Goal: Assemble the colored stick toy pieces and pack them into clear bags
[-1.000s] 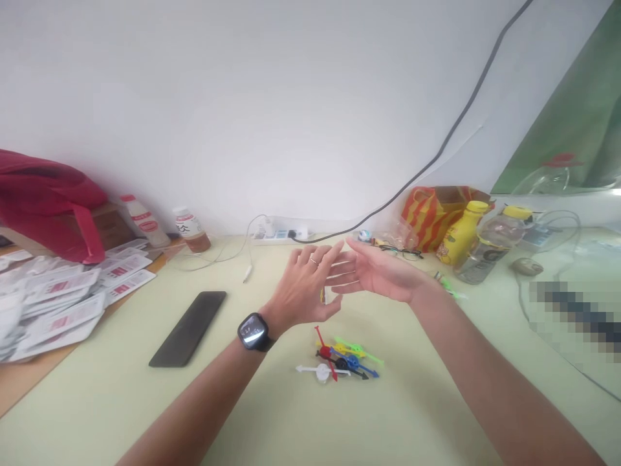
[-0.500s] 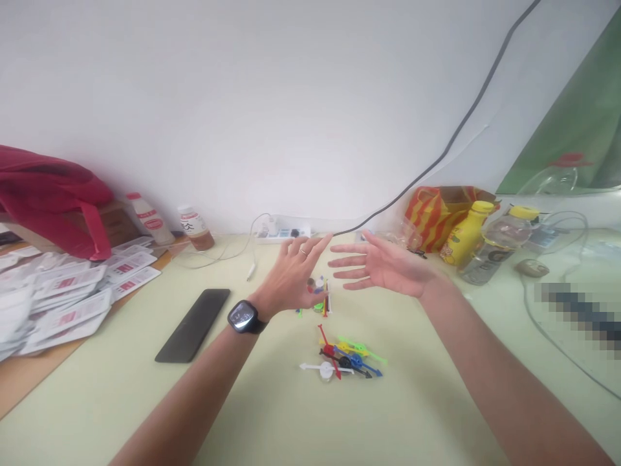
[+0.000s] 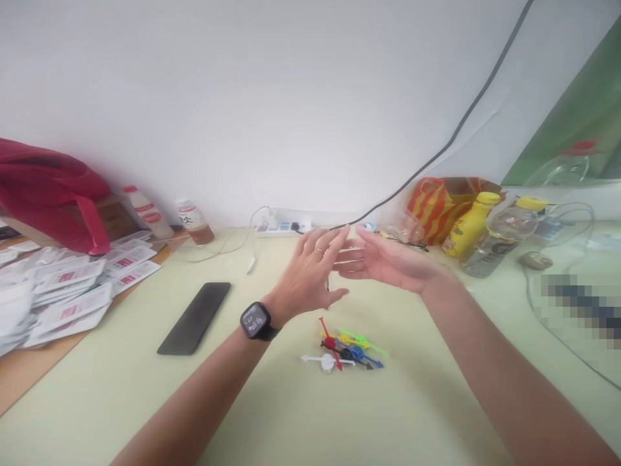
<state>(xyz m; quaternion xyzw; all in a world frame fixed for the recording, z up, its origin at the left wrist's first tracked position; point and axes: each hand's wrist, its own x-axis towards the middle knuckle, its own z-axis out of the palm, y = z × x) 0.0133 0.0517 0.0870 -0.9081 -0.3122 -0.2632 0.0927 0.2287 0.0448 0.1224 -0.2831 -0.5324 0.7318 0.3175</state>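
My left hand (image 3: 313, 272), wearing a ring and a black smartwatch (image 3: 255, 320), is raised over the table with fingers stretched out and nothing in it. Facing it, my right hand (image 3: 388, 259) is also open, its fingertips behind the left hand's fingers; whether they touch I cannot tell. Nearer to me on the table lies a loose pile of colored plastic arrow spinners: a white spinner (image 3: 327, 362), a red spinner (image 3: 330, 342), a blue spinner (image 3: 358, 352), a black one, a yellow one and a green one. A second small cluster behind my left hand is almost wholly hidden.
A black phone (image 3: 195, 318) lies left of my arm. Farther left are white packets (image 3: 72, 304) and a red bag (image 3: 48, 188). Two bottles stand near a power strip (image 3: 281, 226). At right are a striped bag (image 3: 436, 207), a yellow bottle (image 3: 470, 226) and a mouse (image 3: 535, 260).
My left hand has moved right, so the hands now overlap in view and cover most of the rear cluster. The spinners in front lie as before. The view has shifted slightly.
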